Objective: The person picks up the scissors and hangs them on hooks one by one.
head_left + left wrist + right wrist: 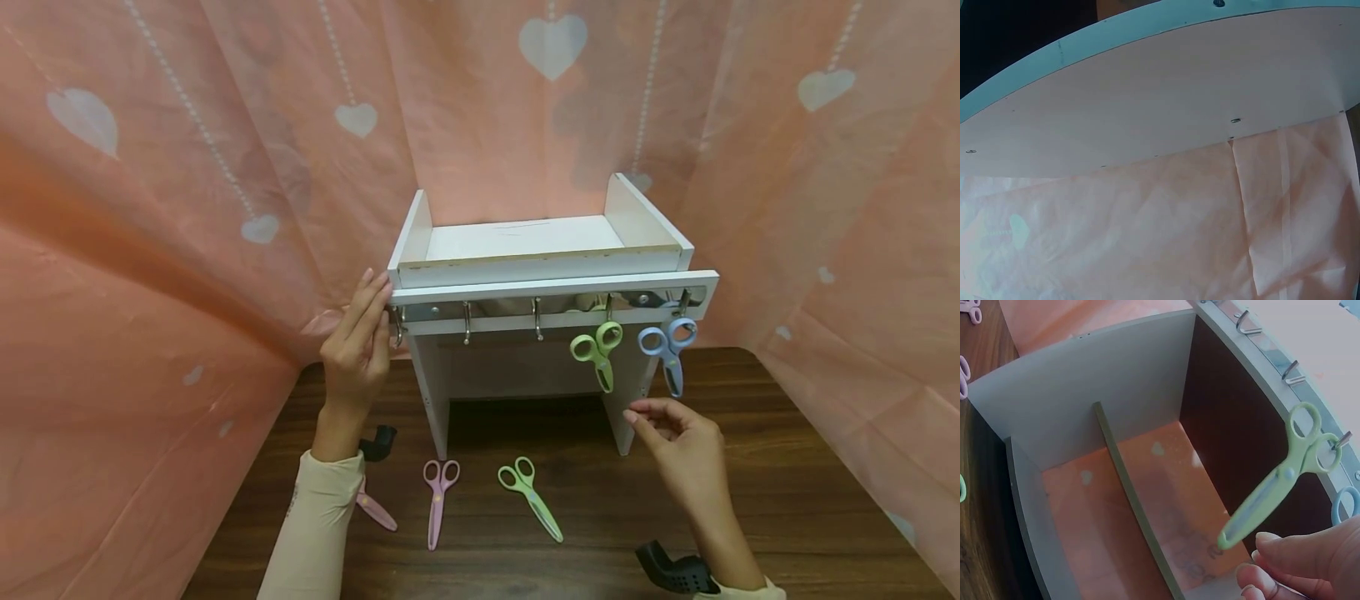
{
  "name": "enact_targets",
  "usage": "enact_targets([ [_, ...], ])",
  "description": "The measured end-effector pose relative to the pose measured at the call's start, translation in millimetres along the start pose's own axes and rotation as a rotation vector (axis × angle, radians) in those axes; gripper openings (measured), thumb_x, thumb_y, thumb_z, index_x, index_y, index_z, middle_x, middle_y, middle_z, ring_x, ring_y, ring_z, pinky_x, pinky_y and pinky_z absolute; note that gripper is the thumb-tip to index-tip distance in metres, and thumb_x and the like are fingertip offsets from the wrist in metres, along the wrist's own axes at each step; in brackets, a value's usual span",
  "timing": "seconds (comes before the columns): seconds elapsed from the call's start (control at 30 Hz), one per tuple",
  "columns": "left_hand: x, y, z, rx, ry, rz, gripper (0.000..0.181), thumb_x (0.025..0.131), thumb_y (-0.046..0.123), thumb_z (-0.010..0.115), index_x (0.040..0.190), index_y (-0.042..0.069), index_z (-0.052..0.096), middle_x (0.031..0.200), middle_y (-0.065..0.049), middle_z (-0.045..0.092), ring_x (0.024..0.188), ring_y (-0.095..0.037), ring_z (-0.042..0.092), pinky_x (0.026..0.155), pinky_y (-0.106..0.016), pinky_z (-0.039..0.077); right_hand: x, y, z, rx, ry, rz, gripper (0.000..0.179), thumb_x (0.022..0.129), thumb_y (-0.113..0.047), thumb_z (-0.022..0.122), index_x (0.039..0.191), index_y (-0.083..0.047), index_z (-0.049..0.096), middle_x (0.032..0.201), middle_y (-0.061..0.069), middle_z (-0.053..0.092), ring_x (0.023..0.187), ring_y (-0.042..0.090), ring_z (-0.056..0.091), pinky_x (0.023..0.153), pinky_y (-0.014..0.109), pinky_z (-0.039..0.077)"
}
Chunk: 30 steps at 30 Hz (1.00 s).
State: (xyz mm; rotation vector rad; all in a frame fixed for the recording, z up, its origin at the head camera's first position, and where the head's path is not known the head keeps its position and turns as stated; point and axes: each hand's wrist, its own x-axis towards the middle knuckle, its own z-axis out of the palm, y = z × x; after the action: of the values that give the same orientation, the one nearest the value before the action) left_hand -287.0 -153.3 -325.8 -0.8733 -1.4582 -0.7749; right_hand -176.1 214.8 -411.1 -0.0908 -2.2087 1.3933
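Note:
My left hand [354,354] rests against the left end of the white shelf unit [540,268], its fingers extended along the edge beside the hook rail [498,308]. My right hand [686,450] is just below the hanging scissors, thumb and forefinger close together, with nothing visible between them. Green scissors [602,360] hang by one handle loop from a hook. Blue scissors [670,358] hang from the rightmost hook. In the right wrist view, the green scissors' tip [1225,540] points down close to my thumb [1272,540].
On the brown wooden table [787,500] lie green scissors [542,507], pink scissors [436,504] and a second pink pair [377,510], partly behind my left forearm. Bare hooks [467,323] line the rail's left and middle. A pink curtain with hearts [480,100] surrounds the table.

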Motion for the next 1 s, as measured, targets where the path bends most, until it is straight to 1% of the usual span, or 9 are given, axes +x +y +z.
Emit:
enact_targets([
  [0.17, 0.0, -0.1, 0.1, 0.004, 0.003, 0.001, 0.037, 0.083, -0.023, 0.063, 0.118, -0.013, 0.069, 0.123, -0.028, 0.067, 0.124, -0.044, 0.059, 0.104, -0.041, 0.051, -0.6, -1.2, 0.6, 0.002, -0.001, 0.002, 0.012, 0.089, -0.011, 0.08, 0.096, -0.002, 0.077, 0.085, 0.007, 0.073, 0.07, 0.001, 0.063, 0.062, 0.011, 0.05],
  [0.53, 1.4, -0.6, 0.4, 0.0, -0.006, 0.0, 0.037, 0.084, -0.023, 0.062, 0.119, -0.012, 0.069, 0.125, -0.026, 0.067, 0.126, -0.043, 0.058, 0.104, -0.04, 0.05, -0.8, -0.7, 4.2, -0.004, -0.008, 0.008, 0.012, 0.089, -0.012, 0.08, 0.097, -0.003, 0.078, 0.086, 0.007, 0.074, 0.072, 0.0, 0.063, 0.064, 0.011, 0.05],
  [0.9, 1.1, -1.6, -0.3, -0.002, -0.013, -0.006, 0.036, 0.086, -0.021, 0.061, 0.12, -0.012, 0.069, 0.126, -0.024, 0.067, 0.126, -0.043, 0.058, 0.104, -0.038, 0.05, -6.8, 3.8, 10.4, -0.026, -0.088, 0.025, 0.013, 0.091, -0.015, 0.079, 0.098, -0.004, 0.078, 0.088, 0.009, 0.074, 0.073, 0.003, 0.065, 0.063, 0.013, 0.051],
  [1.0, -0.3, -1.8, -0.8, -0.005, -0.012, -0.007, 0.035, 0.087, -0.02, 0.061, 0.12, -0.012, 0.069, 0.126, -0.024, 0.067, 0.126, -0.044, 0.058, 0.105, -0.039, 0.05, -9.5, 6.9, 12.2, -0.034, -0.121, 0.027, 0.014, 0.091, -0.016, 0.078, 0.099, -0.005, 0.078, 0.088, 0.008, 0.074, 0.073, 0.004, 0.065, 0.064, 0.014, 0.052],
])
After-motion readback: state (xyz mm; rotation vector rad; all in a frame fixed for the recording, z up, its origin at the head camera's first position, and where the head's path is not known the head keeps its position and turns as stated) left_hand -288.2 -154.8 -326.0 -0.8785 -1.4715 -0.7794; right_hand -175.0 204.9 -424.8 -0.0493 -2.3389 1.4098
